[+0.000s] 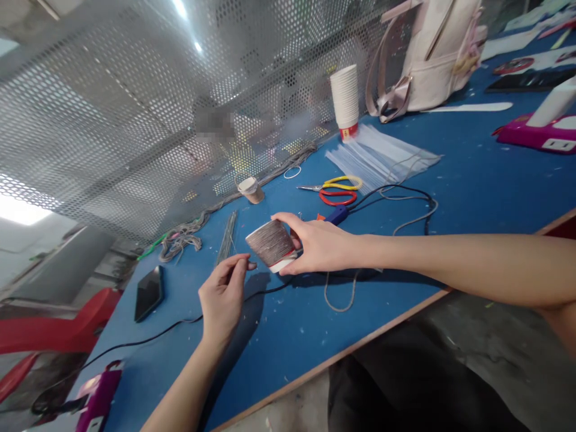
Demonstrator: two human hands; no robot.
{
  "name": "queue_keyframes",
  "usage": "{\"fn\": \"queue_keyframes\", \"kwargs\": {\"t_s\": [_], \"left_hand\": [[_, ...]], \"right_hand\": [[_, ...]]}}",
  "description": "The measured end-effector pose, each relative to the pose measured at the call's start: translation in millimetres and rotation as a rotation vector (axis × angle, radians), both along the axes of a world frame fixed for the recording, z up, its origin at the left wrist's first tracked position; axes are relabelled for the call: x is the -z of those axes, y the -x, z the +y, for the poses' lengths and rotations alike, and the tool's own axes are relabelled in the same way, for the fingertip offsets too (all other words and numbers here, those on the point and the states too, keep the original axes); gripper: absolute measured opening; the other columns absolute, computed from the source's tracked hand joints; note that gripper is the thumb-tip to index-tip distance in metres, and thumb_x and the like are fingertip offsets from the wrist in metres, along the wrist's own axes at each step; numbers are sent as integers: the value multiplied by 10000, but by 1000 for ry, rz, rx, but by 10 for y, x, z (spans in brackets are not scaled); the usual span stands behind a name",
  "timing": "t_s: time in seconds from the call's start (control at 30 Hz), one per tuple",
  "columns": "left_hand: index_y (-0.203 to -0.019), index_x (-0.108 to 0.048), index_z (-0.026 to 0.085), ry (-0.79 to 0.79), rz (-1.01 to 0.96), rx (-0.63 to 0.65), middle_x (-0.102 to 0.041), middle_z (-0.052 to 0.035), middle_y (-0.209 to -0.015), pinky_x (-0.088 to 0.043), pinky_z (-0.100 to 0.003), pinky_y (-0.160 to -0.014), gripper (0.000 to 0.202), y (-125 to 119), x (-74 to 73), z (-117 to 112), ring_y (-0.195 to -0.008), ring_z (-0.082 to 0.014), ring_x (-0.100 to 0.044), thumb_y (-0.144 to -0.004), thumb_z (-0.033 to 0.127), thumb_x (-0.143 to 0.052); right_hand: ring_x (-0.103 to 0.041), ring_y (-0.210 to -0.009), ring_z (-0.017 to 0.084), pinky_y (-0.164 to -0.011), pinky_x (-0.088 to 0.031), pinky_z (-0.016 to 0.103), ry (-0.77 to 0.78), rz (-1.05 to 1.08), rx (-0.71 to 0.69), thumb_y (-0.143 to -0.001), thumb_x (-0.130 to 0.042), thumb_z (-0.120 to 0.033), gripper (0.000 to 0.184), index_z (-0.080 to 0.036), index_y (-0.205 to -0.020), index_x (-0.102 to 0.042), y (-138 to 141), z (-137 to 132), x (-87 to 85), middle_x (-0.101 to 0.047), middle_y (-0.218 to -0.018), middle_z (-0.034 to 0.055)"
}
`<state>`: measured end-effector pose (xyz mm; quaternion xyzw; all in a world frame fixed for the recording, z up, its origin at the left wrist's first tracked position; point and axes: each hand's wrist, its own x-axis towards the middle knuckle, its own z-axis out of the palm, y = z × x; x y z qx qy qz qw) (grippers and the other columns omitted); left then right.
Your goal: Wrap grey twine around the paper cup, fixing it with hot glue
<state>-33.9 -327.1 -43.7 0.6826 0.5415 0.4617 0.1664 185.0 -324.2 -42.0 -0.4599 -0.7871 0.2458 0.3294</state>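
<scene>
A paper cup [271,245] wound with grey cord is in my right hand [321,243], tilted above the blue table, with a red band and white rim showing near the thumb. Thumb and fingers grip it by its two ends. Just left of the cup, my left hand [225,291] is closed in a pinch; what lies between its fingertips is too small to make out. Behind my right hand lies a blue glue gun [337,215], partly hidden. A loop of grey cord [339,309] rests on the table below my right wrist.
Red-and-yellow-handled scissors [337,197], clear plastic strips [360,157] and stacked paper cups [345,99] lie beyond. A small cup [251,190], cord bundle [180,241], thin sticks [227,237] and phone [149,293] are leftward. A black cable [180,322] crosses the table; a perforated metal screen [157,108] stands behind.
</scene>
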Motion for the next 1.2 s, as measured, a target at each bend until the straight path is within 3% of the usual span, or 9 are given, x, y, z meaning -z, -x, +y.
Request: {"fn": "queue_keyframes", "kwargs": {"t_s": [0.27, 0.37, 0.47, 0.53, 0.73, 0.97, 1.03, 1.1, 1.2], "left_hand": [[-542, -515, 193, 14, 225, 112, -496, 26, -485, -419, -235, -528, 381, 32, -15, -79, -481, -107, -474, -873, 382, -515], [-855, -602, 200, -223, 180, 141, -609, -17, -825, -514, -267, -691, 141, 37, 64, -55, -759, -146, -590, -779, 308, -651], [-1214, -503, 253, -287, 158, 228, -516, -99, -1280, -541, -375, -882, 558, -6, 111, -47, -1215, -244, -513, -707, 269, -734], [-1285, -455, 280, -228, 199, 259, -463, -109, -1373, -542, -393, -905, 634, -38, 117, -61, -1297, -266, -460, -717, 273, -739], [-1148, -526, 243, -91, 161, 259, -575, -53, -1103, -559, -350, -844, 483, -102, 109, -117, -1013, -190, -605, -714, 273, -736], [-864, -509, 205, -12, -72, 160, -551, 18, -825, -542, -264, -714, 357, -168, 35, -125, -744, -123, -603, -614, 249, -759], [-838, -491, 205, -32, -118, 100, -553, 28, -788, -540, -262, -711, 360, -170, -5, -107, -728, -122, -603, -600, 241, -757], [-822, -479, 204, -38, -127, 44, -559, 33, -751, -539, -267, -702, 356, -167, -44, -89, -717, -128, -607, -600, 243, -754], [-816, -479, 200, -1, -130, -19, -579, 31, -731, -532, -273, -689, 357, -158, -70, -66, -711, -139, -611, -603, 270, -757]], "right_hand": [[-696, -824, 275, -647, -460, 317, -1, -22, 14, -705, -675, -551, 892, -173, -1434, -326, -1, 3, 9, -713, -1021, 105], [-694, -894, 306, -679, -476, 342, -54, -73, 26, -726, -657, -552, 875, -167, -1436, -319, 11, 6, 35, -711, -1065, 123], [-669, -1004, 325, -710, -493, 367, -150, -136, 1, -769, -631, -509, 831, -185, -1455, -289, 32, -11, 67, -652, -1233, 141], [-653, -1043, 326, -712, -498, 375, -200, -185, -20, -801, -611, -478, 820, -201, -1481, -247, 48, -37, 79, -599, -1318, 146], [-672, -947, 323, -672, -476, 361, -244, -326, -42, -867, -567, -490, 812, -197, -1522, -187, 71, -112, 66, -628, -1250, 155], [-678, -884, 302, -629, -451, 337, -285, -318, -13, -832, -627, -513, 875, -195, -1516, -184, 54, -116, 60, -645, -1202, 151], [-673, -882, 287, -625, -437, 326, -290, -276, 8, -835, -636, -486, 747, -151, -1432, -338, 49, -133, 40, -656, -1180, 146], [-671, -842, 253, -601, -407, 305, -285, -258, 4, -904, -568, -402, 429, -131, -1232, -520, 52, -165, 19, -686, -1090, 117], [-651, -732, 189, -555, -357, 283, -323, -290, -94, -971, -453, -265, 196, -140, -979, -603, 80, -238, 22, -696, -929, 74]]}}
